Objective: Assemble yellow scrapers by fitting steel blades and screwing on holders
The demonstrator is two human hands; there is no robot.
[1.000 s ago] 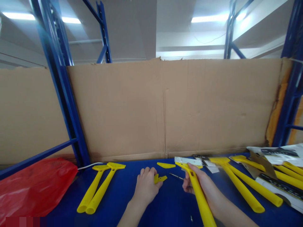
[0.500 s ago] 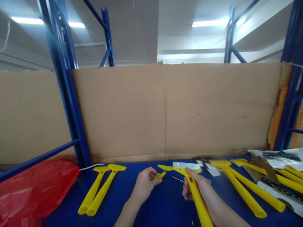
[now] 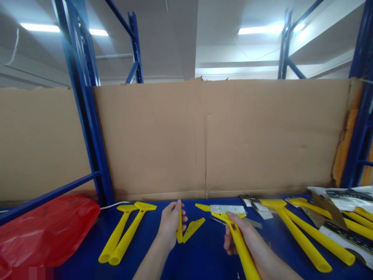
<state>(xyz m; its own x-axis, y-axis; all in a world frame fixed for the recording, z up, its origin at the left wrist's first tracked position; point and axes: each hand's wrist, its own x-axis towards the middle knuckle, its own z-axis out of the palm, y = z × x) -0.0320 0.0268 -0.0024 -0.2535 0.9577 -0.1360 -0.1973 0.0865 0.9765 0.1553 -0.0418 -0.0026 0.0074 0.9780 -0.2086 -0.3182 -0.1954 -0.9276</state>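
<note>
My left hand (image 3: 171, 222) is closed on a thin yellow plastic piece (image 3: 180, 227), held upright between thumb and fingers. Just right of it is a second flat yellow piece (image 3: 194, 230) with small holes; whether it touches the held one I cannot tell. My right hand (image 3: 240, 233) grips a yellow T-shaped scraper handle (image 3: 244, 251) near its head, thumb on top. Behind that head lies a pale flat strip (image 3: 224, 209), partly covered by it, with another yellow piece (image 3: 202, 207) at its left. A thin dark tool (image 3: 218, 221) shows below the strip.
Two yellow handles (image 3: 129, 233) rest on the blue table at left, beside a red plastic bag (image 3: 49, 233). More yellow handles (image 3: 303, 237) and packaging (image 3: 344, 237) lie at right. Cardboard (image 3: 151, 140) stands behind, between blue rack posts (image 3: 87, 116).
My left hand has turned upright, and the yellow pieces at its fingers have spread apart. The handle's head in my right hand has dropped slightly, uncovering less of the table below the strip.
</note>
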